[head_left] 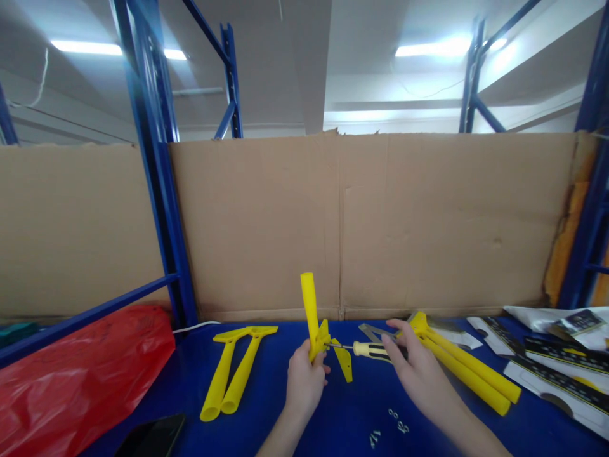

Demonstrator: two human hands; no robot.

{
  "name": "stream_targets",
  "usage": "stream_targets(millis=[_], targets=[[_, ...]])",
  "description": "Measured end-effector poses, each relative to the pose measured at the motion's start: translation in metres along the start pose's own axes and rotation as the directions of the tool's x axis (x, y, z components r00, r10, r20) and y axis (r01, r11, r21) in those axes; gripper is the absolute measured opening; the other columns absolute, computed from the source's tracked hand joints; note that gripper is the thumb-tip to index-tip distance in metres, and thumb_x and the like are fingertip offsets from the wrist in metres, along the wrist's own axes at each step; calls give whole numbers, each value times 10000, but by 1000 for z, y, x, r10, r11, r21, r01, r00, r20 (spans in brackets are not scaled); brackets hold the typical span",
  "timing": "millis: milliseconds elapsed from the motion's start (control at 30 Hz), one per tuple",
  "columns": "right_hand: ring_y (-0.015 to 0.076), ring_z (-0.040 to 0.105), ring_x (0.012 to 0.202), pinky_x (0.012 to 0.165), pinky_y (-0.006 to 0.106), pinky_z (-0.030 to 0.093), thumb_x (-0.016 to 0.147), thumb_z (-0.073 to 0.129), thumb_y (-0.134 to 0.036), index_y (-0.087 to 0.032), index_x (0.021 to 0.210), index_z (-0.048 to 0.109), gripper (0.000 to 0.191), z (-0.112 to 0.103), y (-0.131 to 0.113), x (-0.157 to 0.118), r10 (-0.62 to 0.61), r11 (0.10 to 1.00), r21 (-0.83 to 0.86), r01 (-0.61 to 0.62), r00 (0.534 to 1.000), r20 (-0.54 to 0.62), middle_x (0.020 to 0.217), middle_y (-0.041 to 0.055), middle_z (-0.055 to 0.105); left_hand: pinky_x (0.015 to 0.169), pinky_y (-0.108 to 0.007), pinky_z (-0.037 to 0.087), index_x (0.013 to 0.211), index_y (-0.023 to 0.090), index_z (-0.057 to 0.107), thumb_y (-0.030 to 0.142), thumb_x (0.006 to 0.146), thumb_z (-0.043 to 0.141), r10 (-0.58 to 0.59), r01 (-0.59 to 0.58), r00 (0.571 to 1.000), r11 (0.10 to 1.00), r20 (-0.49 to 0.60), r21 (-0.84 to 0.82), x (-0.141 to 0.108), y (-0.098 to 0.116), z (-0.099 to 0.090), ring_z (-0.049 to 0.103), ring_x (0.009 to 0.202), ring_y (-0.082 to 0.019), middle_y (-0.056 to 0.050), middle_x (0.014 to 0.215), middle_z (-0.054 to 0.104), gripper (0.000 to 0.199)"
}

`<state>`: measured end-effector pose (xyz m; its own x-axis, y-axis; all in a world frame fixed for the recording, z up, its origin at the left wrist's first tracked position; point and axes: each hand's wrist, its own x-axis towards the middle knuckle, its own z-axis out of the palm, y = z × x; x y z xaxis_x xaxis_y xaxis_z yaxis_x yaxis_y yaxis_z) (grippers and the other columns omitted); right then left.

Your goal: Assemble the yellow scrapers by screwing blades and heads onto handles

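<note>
My left hand (304, 381) is wrapped round a yellow tubular handle piece (309, 304), which stands nearly upright with its flat head low by my fingers. My right hand (413, 362) grips a screwdriver (373, 350) with a pale and black handle. The screwdriver lies level, its shaft pointing left, and its tip meets the yellow piece near the head. A flat yellow plate (343, 363) sits just right of that piece, below the shaft. Small nuts (398, 422) and screws (375, 438) lie on the blue table in front of my right hand.
Two yellow handles (231, 371) lie at the left, and more yellow handles (469, 368) at the right. A red plastic bag (104, 374) and a dark phone (152, 437) are on the left. Printed packaging (556, 381) covers the right side. Cardboard (266, 222) stands behind the table.
</note>
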<state>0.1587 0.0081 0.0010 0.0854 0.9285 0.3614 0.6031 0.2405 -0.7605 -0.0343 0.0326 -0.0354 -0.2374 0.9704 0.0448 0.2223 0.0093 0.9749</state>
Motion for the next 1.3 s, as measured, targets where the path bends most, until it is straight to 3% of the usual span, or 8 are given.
stream_targets(millis=[133,267,467,700,967,1100,1200,1300], targets=[[148,582,580,560,310,487,769,471,-292,-253,1245,386,485,5,5,-2,-92,986,142,92,996,-7,1042,55,565,408,-160,469,973,99,586,47,820,447,-23,22,1000,999,-19,-36,1,-1,-1,626,536,-97,-84,879,677,213],[162,599,594,567,299,471,775,448,-241,-244,1178,454,403,2,3,-2,-154,979,140,147,987,39,948,41,621,401,-161,465,958,98,592,41,817,452,-26,25,999,999,-23,-36,1,1,-1,626,527,-98,-82,860,676,206],[229,632,609,567,313,439,895,314,-469,-223,985,595,384,-7,-13,-5,-95,991,-86,102,992,85,634,28,645,396,-168,469,928,94,597,49,820,445,-7,6,1000,1000,-18,-21,0,3,-1,622,525,-101,-85,854,678,192],[224,650,829,716,339,504,800,443,-329,-224,1199,481,414,-1,-13,-9,-169,983,-75,170,985,12,988,70,635,392,-149,458,929,100,583,38,825,443,-45,44,998,998,-32,-42,0,4,0,616,527,-88,-81,860,670,185],[220,606,589,551,313,445,815,452,-411,-239,981,613,289,-6,-13,-4,-112,989,-96,112,994,3,708,26,671,403,-145,454,932,119,615,68,811,483,-12,11,1000,1000,-10,-15,-1,1,0,631,556,-105,-62,839,688,187],[234,627,587,529,309,437,874,322,-455,-225,834,619,378,-4,-16,-6,-56,996,-66,59,997,52,598,33,637,401,-150,455,922,123,614,79,816,489,3,-3,1000,1000,-15,4,-1,3,-1,641,579,-114,-69,855,691,170],[245,658,778,683,345,495,839,411,-438,-227,1026,580,329,-1,-14,-8,-84,995,-53,85,996,19,801,47,655,399,-160,460,915,114,608,70,815,484,-9,9,1000,1000,-26,-10,-1,3,-1,638,567,-113,-80,869,688,165],[237,613,984,787,347,501,757,508,-329,-241,1181,493,434,2,-9,-9,-163,987,-10,162,986,-30,1064,69,584,401,-163,461,930,109,606,69,816,487,-30,29,999,999,-42,-35,-1,4,-1,636,553,-108,-82,860,688,170]])
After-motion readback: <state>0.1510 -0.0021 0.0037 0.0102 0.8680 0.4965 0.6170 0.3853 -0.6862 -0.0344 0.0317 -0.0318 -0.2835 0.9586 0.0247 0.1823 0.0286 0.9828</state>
